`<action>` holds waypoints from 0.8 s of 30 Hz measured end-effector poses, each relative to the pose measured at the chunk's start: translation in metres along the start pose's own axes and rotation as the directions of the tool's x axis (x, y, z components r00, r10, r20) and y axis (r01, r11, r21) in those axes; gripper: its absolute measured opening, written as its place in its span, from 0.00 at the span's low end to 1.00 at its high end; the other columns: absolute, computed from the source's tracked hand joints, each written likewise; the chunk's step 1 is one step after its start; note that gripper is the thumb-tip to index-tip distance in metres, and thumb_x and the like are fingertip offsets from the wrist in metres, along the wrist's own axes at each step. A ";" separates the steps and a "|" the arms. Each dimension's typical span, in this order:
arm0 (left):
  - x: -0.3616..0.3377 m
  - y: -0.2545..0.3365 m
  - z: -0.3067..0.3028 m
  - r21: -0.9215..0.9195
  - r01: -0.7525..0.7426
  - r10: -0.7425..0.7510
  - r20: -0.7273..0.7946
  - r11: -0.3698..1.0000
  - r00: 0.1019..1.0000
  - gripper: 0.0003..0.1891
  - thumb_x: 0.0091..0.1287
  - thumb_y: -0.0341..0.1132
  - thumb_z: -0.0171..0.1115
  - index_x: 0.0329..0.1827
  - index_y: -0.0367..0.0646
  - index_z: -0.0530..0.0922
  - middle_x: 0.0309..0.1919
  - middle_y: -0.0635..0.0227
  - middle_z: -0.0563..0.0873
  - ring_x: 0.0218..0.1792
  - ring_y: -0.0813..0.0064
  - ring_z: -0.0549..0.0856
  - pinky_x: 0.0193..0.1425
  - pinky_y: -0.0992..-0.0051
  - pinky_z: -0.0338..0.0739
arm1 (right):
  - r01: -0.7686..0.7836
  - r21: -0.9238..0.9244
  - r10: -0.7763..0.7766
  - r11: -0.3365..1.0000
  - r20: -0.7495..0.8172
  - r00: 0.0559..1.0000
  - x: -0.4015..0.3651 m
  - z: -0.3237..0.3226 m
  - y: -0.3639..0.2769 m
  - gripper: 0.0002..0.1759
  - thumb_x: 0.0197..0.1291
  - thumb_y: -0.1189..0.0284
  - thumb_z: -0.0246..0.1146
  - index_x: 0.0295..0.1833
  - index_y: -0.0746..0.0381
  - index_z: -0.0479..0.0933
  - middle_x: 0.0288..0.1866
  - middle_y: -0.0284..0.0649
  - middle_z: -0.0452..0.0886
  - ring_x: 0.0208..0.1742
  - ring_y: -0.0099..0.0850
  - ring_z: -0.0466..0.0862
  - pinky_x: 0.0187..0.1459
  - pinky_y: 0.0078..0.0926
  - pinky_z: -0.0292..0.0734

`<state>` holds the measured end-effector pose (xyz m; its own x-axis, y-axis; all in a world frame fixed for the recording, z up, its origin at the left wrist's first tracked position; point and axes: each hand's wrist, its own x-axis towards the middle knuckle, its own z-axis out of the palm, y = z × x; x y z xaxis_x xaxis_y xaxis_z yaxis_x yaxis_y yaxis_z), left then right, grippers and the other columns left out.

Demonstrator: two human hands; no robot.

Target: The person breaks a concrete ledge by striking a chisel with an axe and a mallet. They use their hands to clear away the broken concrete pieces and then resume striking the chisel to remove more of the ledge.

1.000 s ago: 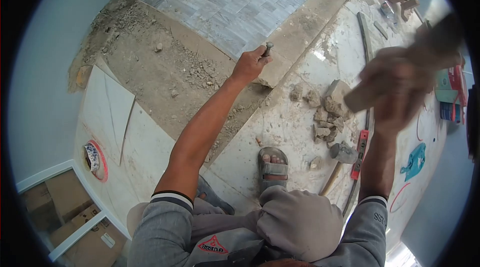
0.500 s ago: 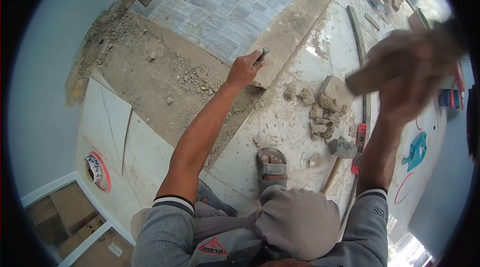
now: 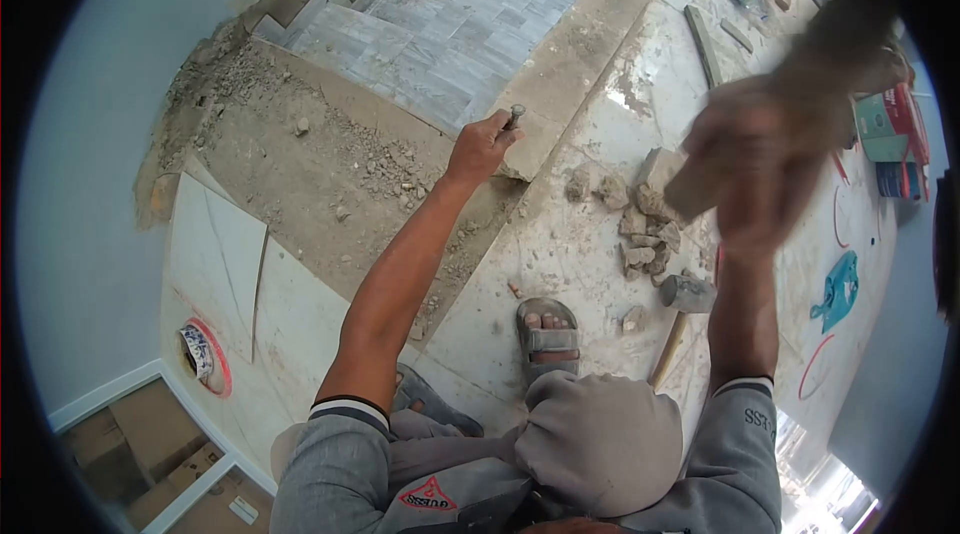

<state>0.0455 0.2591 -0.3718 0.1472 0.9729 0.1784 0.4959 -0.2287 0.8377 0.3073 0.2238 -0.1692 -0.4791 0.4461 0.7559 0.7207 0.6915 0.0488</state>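
My left hand (image 3: 477, 149) is wrapped round a metal chisel (image 3: 515, 117), whose flat struck head sticks up above the fist. Its lower end is hidden by the hand, near the broken corner of the concrete ledge (image 3: 560, 69). Raised at the right, my right hand (image 3: 755, 154) grips a hammer (image 3: 845, 29), smeared by motion. The butt of its thick handle points down to the left, and the dark far end reaches the upper right. Below the hammer, broken concrete chunks (image 3: 640, 224) lie on the white tiles.
A mallet (image 3: 688, 294) lies by my sandalled foot (image 3: 548, 329). Tiled stairs (image 3: 430, 44) descend beyond the rubble-covered bare floor (image 3: 290, 134). A loose tile (image 3: 215, 254) lies at left. Wooden strips (image 3: 702, 44), a blue bag (image 3: 836, 291) and a red-and-green package (image 3: 890, 129) are at right.
My right hand has swung left with the hammer, still raised and blurred. My left hand and the chisel have shifted slightly left and down. The view has also shifted a little.
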 end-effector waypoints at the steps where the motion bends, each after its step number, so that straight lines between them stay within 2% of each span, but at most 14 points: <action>1: 0.000 -0.003 0.002 -0.002 0.005 -0.005 0.003 1.000 1.000 0.13 0.63 0.38 0.63 0.36 0.38 0.72 0.24 0.60 0.79 0.23 0.67 0.74 0.32 0.71 0.71 | -0.161 0.539 0.244 0.827 -0.085 0.966 0.035 -0.011 -0.011 0.13 0.68 0.65 0.50 0.39 0.64 0.72 0.30 0.41 0.76 0.25 0.27 0.75 0.29 0.25 0.73; 2: -0.001 -0.007 0.003 0.003 -0.005 0.005 -0.014 1.000 1.000 0.12 0.63 0.38 0.63 0.36 0.38 0.72 0.23 0.60 0.79 0.23 0.69 0.73 0.31 0.71 0.71 | -0.180 0.912 0.479 0.369 -0.021 0.878 0.055 -0.016 -0.018 0.14 0.68 0.63 0.49 0.37 0.62 0.71 0.34 0.42 0.76 0.29 0.28 0.77 0.34 0.28 0.76; 4: -0.005 -0.009 0.004 0.006 -0.011 0.011 -0.041 1.000 0.999 0.12 0.63 0.38 0.63 0.37 0.38 0.72 0.23 0.61 0.78 0.23 0.71 0.71 0.31 0.72 0.71 | -0.364 0.874 0.532 0.321 0.152 0.833 0.000 0.027 -0.011 0.11 0.66 0.65 0.50 0.43 0.62 0.69 0.33 0.42 0.75 0.33 0.31 0.78 0.34 0.32 0.76; 6: -0.003 -0.002 0.001 -0.019 -0.008 0.008 -0.027 1.000 1.000 0.13 0.63 0.38 0.63 0.36 0.38 0.72 0.22 0.60 0.77 0.22 0.70 0.70 0.30 0.72 0.70 | -0.849 0.086 0.446 0.521 0.821 0.356 -0.048 0.064 -0.033 0.17 0.67 0.61 0.51 0.45 0.68 0.68 0.26 0.48 0.80 0.27 0.40 0.81 0.29 0.34 0.77; 7: -0.007 -0.001 0.001 -0.018 -0.021 0.020 -0.032 1.000 0.999 0.13 0.63 0.38 0.63 0.36 0.38 0.72 0.22 0.60 0.77 0.22 0.70 0.70 0.30 0.72 0.70 | -0.701 0.142 0.259 0.699 0.863 0.434 -0.062 0.072 -0.037 0.19 0.65 0.62 0.54 0.49 0.68 0.63 0.25 0.52 0.79 0.29 0.45 0.81 0.31 0.42 0.76; 12: -0.002 -0.003 0.002 0.054 -0.059 0.060 -0.023 0.997 0.998 0.14 0.63 0.39 0.63 0.34 0.38 0.71 0.21 0.58 0.75 0.22 0.71 0.67 0.29 0.72 0.69 | -0.809 0.222 0.411 0.544 0.770 0.488 0.012 0.006 -0.039 0.23 0.65 0.62 0.55 0.56 0.67 0.61 0.25 0.50 0.79 0.27 0.40 0.81 0.27 0.41 0.76; 13: -0.004 -0.001 0.001 0.049 -0.042 0.043 -0.012 0.998 0.999 0.14 0.63 0.39 0.63 0.34 0.38 0.71 0.21 0.58 0.75 0.22 0.71 0.67 0.29 0.72 0.69 | -0.781 0.407 0.493 0.474 0.612 0.618 0.014 -0.004 -0.029 0.18 0.64 0.65 0.55 0.53 0.66 0.68 0.29 0.42 0.80 0.24 0.30 0.78 0.28 0.32 0.72; 14: -0.002 0.000 0.000 0.033 -0.012 0.012 -0.005 0.999 1.000 0.13 0.63 0.38 0.63 0.34 0.37 0.71 0.20 0.59 0.74 0.22 0.72 0.67 0.29 0.72 0.69 | -0.249 0.461 0.348 0.852 -0.142 0.927 0.024 0.013 -0.022 0.16 0.66 0.62 0.52 0.46 0.65 0.70 0.27 0.37 0.78 0.20 0.27 0.75 0.26 0.29 0.71; 18: 0.000 -0.004 0.003 -0.036 0.012 -0.012 0.007 0.999 1.000 0.13 0.62 0.37 0.64 0.33 0.37 0.71 0.20 0.61 0.73 0.22 0.72 0.67 0.29 0.71 0.69 | -0.129 0.965 0.394 0.229 0.029 0.919 0.052 -0.012 0.014 0.23 0.65 0.56 0.53 0.50 0.66 0.70 0.36 0.42 0.76 0.39 0.34 0.78 0.48 0.38 0.74; 19: 0.002 -0.001 0.002 -0.041 0.000 0.000 0.005 0.999 1.000 0.13 0.62 0.37 0.64 0.33 0.37 0.71 0.20 0.61 0.73 0.22 0.72 0.67 0.29 0.71 0.69 | -0.248 0.712 0.559 0.657 -0.239 0.794 -0.020 0.056 0.019 0.12 0.68 0.62 0.49 0.42 0.60 0.70 0.34 0.44 0.79 0.36 0.32 0.81 0.29 0.30 0.79; 20: 0.003 0.002 0.000 -0.025 0.032 -0.031 0.022 0.999 0.999 0.12 0.62 0.36 0.64 0.33 0.37 0.71 0.20 0.61 0.74 0.23 0.73 0.68 0.29 0.72 0.69 | -0.644 0.487 0.510 0.590 0.393 0.765 -0.037 0.066 0.000 0.16 0.67 0.61 0.52 0.49 0.63 0.66 0.42 0.50 0.77 0.43 0.39 0.79 0.38 0.35 0.75; 21: 0.001 0.005 -0.002 -0.005 0.067 -0.067 0.041 0.998 0.997 0.12 0.62 0.36 0.64 0.33 0.37 0.72 0.20 0.61 0.74 0.23 0.74 0.68 0.30 0.72 0.69 | -0.812 0.052 0.399 0.582 0.852 0.341 -0.042 0.064 -0.024 0.22 0.65 0.61 0.54 0.56 0.65 0.63 0.50 0.56 0.75 0.50 0.46 0.77 0.47 0.40 0.71; 22: -0.007 0.004 0.000 -0.001 0.061 -0.061 0.040 0.998 0.997 0.12 0.62 0.36 0.64 0.33 0.37 0.72 0.20 0.61 0.74 0.23 0.74 0.68 0.30 0.72 0.69 | -0.833 0.022 0.270 0.553 0.941 0.205 -0.041 0.061 -0.034 0.22 0.67 0.61 0.52 0.56 0.66 0.62 0.44 0.61 0.76 0.45 0.51 0.79 0.45 0.45 0.71; 24: -0.001 -0.003 0.003 0.006 -0.038 0.038 -0.006 0.999 0.999 0.12 0.61 0.35 0.64 0.34 0.37 0.72 0.21 0.62 0.75 0.23 0.75 0.69 0.30 0.74 0.69 | -0.809 0.117 0.341 0.576 0.866 0.367 -0.043 0.055 -0.028 0.19 0.66 0.63 0.52 0.55 0.65 0.62 0.38 0.60 0.78 0.39 0.51 0.80 0.40 0.45 0.73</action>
<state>0.0466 0.2585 -0.3761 0.1606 0.9638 0.2130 0.4955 -0.2654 0.8271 0.2802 0.2164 -0.2391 -0.3640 0.8912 -0.2708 0.7441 0.1033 -0.6600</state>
